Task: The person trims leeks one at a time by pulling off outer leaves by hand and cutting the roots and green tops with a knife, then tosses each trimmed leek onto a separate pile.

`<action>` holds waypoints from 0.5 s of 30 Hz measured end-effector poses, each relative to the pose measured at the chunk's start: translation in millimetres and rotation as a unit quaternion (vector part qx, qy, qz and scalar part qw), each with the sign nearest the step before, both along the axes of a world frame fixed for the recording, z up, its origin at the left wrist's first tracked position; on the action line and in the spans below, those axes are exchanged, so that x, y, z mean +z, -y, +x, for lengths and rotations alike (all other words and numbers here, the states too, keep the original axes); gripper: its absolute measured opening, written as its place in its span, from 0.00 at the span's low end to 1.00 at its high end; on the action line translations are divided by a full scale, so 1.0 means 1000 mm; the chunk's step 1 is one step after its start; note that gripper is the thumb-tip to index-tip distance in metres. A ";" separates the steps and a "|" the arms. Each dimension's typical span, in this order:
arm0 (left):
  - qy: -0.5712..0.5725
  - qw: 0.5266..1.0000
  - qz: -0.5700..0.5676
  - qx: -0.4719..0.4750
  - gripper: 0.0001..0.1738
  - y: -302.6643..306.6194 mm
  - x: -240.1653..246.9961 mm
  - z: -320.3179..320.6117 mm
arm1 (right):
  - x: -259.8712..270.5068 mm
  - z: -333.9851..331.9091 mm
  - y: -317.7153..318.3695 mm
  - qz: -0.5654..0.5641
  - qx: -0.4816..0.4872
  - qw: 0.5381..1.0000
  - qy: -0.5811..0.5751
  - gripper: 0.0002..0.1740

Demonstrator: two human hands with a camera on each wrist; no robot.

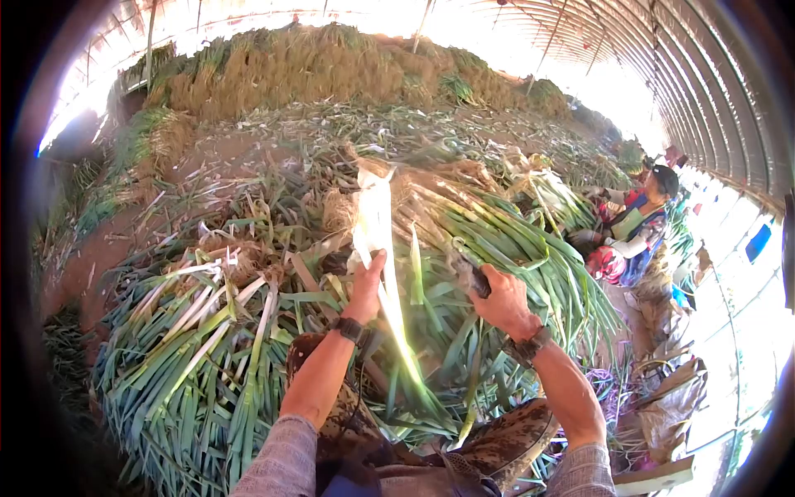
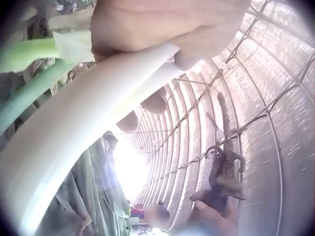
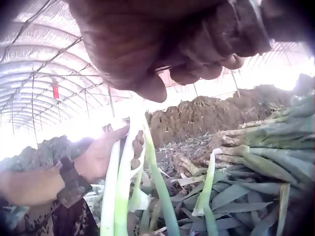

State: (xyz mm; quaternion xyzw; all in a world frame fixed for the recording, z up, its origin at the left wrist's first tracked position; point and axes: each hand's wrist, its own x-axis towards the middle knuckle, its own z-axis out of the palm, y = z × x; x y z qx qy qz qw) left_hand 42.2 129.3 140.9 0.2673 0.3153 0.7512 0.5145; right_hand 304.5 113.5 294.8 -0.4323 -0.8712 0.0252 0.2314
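Note:
My left hand [image 1: 365,288] grips a few long green onions [image 1: 394,331] around their white stems, which stand upright, leaves hanging toward my lap. In the left wrist view the white stem [image 2: 83,118] runs out below the curled fingers. To the right, my right hand [image 1: 503,302] holds a dark air blow gun [image 1: 469,275] with a narrow nozzle; its slim shape [image 2: 221,172] shows in the left wrist view. A gap separates it from the stems. In the right wrist view my right palm hides the tool.
Heaped green onions [image 1: 182,356] lie at left, and a rooted pile [image 1: 505,232] lies right of centre. Another person [image 1: 642,219] sits at the right. Behind stands a tall stacked wall of onions [image 1: 315,70], under a ribbed tunnel roof [image 1: 712,91].

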 end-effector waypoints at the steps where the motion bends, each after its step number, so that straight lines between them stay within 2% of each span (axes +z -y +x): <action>1: 0.004 1.000 0.000 0.001 0.16 0.000 -0.003 0.000 | 0.001 -0.001 0.003 0.006 0.003 1.000 -0.012 0.17; 2: 0.004 1.000 0.000 -0.011 0.16 0.001 -0.001 0.001 | 0.002 -0.003 0.002 0.007 0.001 1.000 -0.011 0.17; 4: 0.031 0.999 -0.013 -0.042 0.16 0.003 0.005 0.001 | 0.007 -0.007 -0.005 -0.034 -0.009 0.992 0.120 0.19; 5: 0.034 0.998 -0.012 -0.044 0.16 0.005 0.007 0.002 | 0.011 -0.010 -0.004 -0.034 -0.011 0.992 0.123 0.19; 7: 0.025 0.999 -0.013 -0.018 0.17 0.008 0.011 0.002 | 0.019 -0.021 0.000 -0.033 -0.078 0.995 0.047 0.20; 9: 0.012 1.000 -0.014 0.015 0.16 0.010 0.016 -0.001 | 0.019 -0.022 0.004 -0.017 -0.039 0.996 0.075 0.21; 11: 0.022 0.998 -0.033 -0.046 0.15 0.019 0.022 -0.007 | 0.015 -0.022 0.013 0.029 0.009 0.995 0.096 0.18; 12: 0.020 0.998 -0.028 -0.055 0.16 0.023 0.028 -0.008 | 0.023 -0.023 0.016 -0.037 -0.013 0.994 0.101 0.18; 13: 0.024 0.999 0.004 -0.044 0.18 0.023 0.028 -0.005 | 0.026 -0.027 0.021 -0.035 -0.022 0.994 0.100 0.18; 15: 0.056 0.998 -0.012 -0.012 0.19 0.031 0.042 -0.002 | 0.035 -0.021 0.032 -0.082 0.012 0.980 0.181 0.20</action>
